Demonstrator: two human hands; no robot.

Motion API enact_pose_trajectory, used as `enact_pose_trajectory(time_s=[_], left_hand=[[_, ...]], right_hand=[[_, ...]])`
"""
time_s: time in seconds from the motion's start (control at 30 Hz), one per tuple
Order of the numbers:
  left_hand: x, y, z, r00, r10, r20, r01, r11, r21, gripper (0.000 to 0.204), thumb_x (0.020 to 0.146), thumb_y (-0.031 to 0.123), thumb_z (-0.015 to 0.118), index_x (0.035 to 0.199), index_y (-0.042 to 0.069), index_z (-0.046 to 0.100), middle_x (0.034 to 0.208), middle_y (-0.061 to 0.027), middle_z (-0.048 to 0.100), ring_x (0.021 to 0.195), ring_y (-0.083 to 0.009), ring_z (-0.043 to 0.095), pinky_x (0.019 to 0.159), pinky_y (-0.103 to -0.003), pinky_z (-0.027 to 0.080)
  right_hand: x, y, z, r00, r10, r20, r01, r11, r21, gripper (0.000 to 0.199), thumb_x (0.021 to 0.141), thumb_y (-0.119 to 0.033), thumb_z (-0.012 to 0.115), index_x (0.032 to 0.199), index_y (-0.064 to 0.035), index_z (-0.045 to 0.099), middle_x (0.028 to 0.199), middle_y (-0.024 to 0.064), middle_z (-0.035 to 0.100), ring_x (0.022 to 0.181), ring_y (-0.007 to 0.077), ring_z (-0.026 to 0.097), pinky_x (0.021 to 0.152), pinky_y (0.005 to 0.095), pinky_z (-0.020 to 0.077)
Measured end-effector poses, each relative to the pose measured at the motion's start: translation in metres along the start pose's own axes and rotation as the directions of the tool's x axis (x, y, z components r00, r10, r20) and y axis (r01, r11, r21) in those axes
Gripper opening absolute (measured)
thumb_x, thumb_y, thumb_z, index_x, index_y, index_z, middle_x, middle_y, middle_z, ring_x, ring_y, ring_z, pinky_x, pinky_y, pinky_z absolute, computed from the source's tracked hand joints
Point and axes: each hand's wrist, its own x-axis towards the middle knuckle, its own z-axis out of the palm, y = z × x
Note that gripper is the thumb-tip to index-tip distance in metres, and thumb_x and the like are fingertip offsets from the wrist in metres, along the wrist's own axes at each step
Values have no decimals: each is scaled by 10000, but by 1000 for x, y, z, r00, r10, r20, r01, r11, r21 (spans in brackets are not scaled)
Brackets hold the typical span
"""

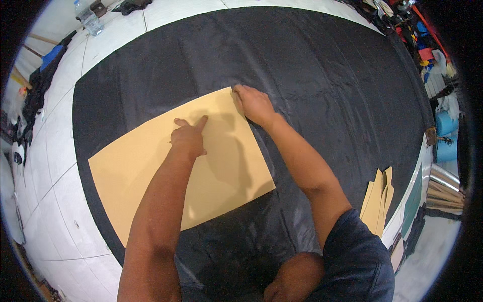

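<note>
A large tan sheet of card or stiff paper (221, 166) lies flat, at a slant, on black cloth (322, 100) spread over the floor. My left hand (187, 138) rests on the sheet a little above its middle, with the fingers spread and nothing held. At the sheet's far right corner is my right hand (255, 104), its fingers bent and closed at the edge. The fingertips there are partly hidden. My left forearm covers part of the sheet's near side.
Several narrow tan card pieces (375, 201) lie on the cloth's right side. White floor tiles (65, 201) surround the cloth. A clear plastic bottle (89, 17) stands at the far left. Along the right are blue rolls (446, 136) and assorted clutter. My bent knee shows at the bottom.
</note>
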Motion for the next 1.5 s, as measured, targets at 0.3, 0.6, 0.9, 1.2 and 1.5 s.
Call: enact_pose_trajectory(time_s=[0.3,0.6,0.9,1.2,1.5], left_hand=[[4,-6,9,999,29,-21,-29,1000,5,1175,701,453,861,1584,364,92,1482,-468,201,1155,-409,635,956,-418,527],[1,-2,1,1000,25,0,-25,1000,-11,1146,717,423,862,1579,360,110,1478,-445,251,1254,-424,561,985,-446,515],[2,2,5,998,26,-61,-25,999,20,1135,709,404,867,1574,362,133,1459,-408,338,1246,-412,570,961,-446,531],[9,2,12,995,49,-92,-42,997,72,1147,695,401,878,1575,351,143,1402,-331,479,1267,-385,557,983,-459,518],[14,-4,11,995,82,-59,-80,996,36,1161,685,364,871,1580,344,132,1361,-304,533,1263,-384,557,982,-469,508]], right_hand=[[-78,-5,-19,996,-44,73,44,999,-1,218,980,-237,487,1084,-70,579,1042,170,663,986,374,641,826,509,516],[-85,5,-11,991,-112,73,113,993,-23,182,961,-195,497,1087,-87,573,1017,140,649,980,350,648,781,497,540],[-149,-3,-33,981,-90,171,98,994,-40,210,949,-185,494,1119,-83,564,1048,125,629,997,344,641,788,497,542],[-175,4,-37,963,-125,238,132,991,-15,196,957,-203,535,1111,-86,567,998,105,623,965,327,643,787,460,545],[-215,5,-52,951,-186,245,170,982,85,183,957,-177,506,1120,-111,558,1036,106,625,944,334,656,767,465,553]])
